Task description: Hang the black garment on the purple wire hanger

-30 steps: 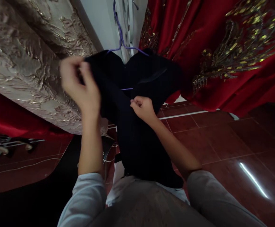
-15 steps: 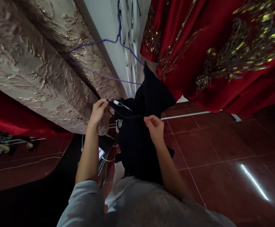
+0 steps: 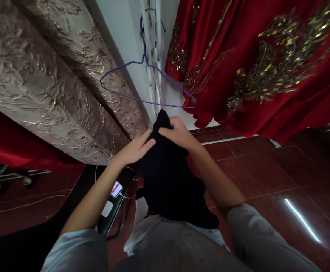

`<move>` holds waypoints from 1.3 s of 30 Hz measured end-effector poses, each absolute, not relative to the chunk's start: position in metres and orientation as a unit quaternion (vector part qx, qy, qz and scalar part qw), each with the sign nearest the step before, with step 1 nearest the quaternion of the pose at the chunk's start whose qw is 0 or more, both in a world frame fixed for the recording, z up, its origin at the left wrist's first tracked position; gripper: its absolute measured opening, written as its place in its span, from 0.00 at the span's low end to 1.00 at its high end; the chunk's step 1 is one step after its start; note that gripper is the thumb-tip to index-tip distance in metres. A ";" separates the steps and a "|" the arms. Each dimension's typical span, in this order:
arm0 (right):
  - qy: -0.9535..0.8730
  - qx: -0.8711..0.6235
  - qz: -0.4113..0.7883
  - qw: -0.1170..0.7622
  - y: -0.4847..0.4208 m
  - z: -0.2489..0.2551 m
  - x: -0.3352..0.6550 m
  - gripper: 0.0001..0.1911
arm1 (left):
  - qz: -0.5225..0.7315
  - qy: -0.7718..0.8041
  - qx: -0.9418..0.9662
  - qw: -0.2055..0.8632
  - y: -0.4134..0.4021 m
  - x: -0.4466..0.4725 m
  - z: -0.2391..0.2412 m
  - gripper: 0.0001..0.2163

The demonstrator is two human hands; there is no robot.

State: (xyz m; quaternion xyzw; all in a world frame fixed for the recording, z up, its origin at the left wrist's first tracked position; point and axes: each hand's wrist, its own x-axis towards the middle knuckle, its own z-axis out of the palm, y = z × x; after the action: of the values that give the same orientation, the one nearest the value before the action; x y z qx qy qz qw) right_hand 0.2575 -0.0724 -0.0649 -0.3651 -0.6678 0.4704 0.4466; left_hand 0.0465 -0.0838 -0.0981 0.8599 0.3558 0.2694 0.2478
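A dark, nearly black garment hangs down in front of my body, its upper end gathered into a point. My right hand grips it near the top, thumb across the front and fingers behind. On the opposite edge, my left hand takes hold of the cloth, its thumb on the front and its fingertips partly hidden. Just above the garment, a purple wire hanger hangs bare from a white metal rack.
Beige textured curtains hang on the left. Red fabric with gold sequins hangs on the right. At lower left, a phone with a cable and a white case lie on a black surface. Red tiles cover the floor.
The garment has come off the hanger, which now hangs bare. Both hands have moved closer together, gathering the cloth. The left hand has shifted right and let go of the stretched edge.
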 end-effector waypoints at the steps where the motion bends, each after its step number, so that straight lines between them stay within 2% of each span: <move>1: -0.687 -0.363 0.432 0.458 -0.061 -0.060 0.260 0.10 | 0.225 0.374 0.876 0.207 -0.083 0.037 -0.105 0.19; 3: -0.702 -0.355 0.356 0.504 -0.031 -0.059 0.260 0.06 | 0.155 0.429 0.884 0.106 -0.081 0.016 -0.115 0.19; 6: -0.661 -0.358 0.336 0.567 0.012 -0.079 0.251 0.14 | 0.095 0.519 0.849 0.025 -0.074 -0.016 -0.122 0.15; 8: -0.649 -0.368 0.352 0.565 0.029 -0.096 0.250 0.15 | 0.088 0.563 0.821 0.041 -0.067 -0.038 -0.121 0.10; 11: -0.674 -0.350 0.347 0.550 0.031 -0.109 0.268 0.12 | 0.161 0.572 0.797 0.102 -0.053 -0.066 -0.114 0.11; 15: -0.701 -0.336 0.297 0.554 0.019 -0.094 0.313 0.08 | 0.315 0.513 0.786 0.143 -0.037 -0.084 -0.092 0.12; 17: -0.719 -0.346 0.282 0.533 0.015 -0.080 0.333 0.08 | 0.332 0.503 0.787 0.132 -0.036 -0.082 -0.079 0.10; 20: -0.720 -0.369 0.260 0.527 0.009 -0.063 0.349 0.04 | 0.248 0.538 0.805 0.030 -0.041 -0.073 -0.059 0.10; 23: -0.705 -0.393 0.251 0.534 0.002 -0.057 0.353 0.07 | 0.179 0.585 0.783 -0.115 -0.044 -0.066 -0.043 0.14; 25: -0.695 -0.401 0.266 0.535 -0.001 -0.061 0.347 0.10 | 0.220 0.592 0.759 -0.160 -0.040 -0.059 -0.035 0.15; 27: -0.682 -0.402 0.292 0.537 -0.002 -0.068 0.336 0.11 | 0.304 0.578 0.741 -0.158 -0.030 -0.046 -0.028 0.15; 30: -0.676 -0.398 0.322 0.530 -0.007 -0.077 0.317 0.08 | 0.433 0.525 0.725 -0.107 -0.012 -0.019 -0.020 0.13; 33: -0.692 -0.390 0.296 0.530 -0.017 -0.076 0.318 0.07 | 0.487 0.462 0.739 -0.046 -0.001 0.001 -0.014 0.11; 34: -0.696 -0.387 0.271 0.541 -0.020 -0.073 0.325 0.10 | 0.483 0.454 0.747 -0.038 0.000 0.004 -0.013 0.10; 36: -0.687 -0.384 0.214 0.578 -0.025 -0.064 0.345 0.22 | 0.456 0.456 0.763 -0.036 -0.001 0.006 -0.011 0.13; 38: -0.662 -0.378 0.170 0.624 -0.027 -0.052 0.369 0.34 | 0.425 0.458 0.780 -0.032 -0.003 0.005 -0.009 0.21; 39: -0.653 -0.380 0.161 0.636 -0.026 -0.045 0.380 0.37 | 0.413 0.456 0.788 -0.026 -0.005 0.005 -0.009 0.26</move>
State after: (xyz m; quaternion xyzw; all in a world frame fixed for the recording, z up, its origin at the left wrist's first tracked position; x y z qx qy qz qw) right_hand 0.3799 -0.0262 -0.0455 -0.3796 -0.6528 0.1608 0.6355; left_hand 0.0049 -0.0046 -0.0089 0.7877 0.4562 0.4131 -0.0256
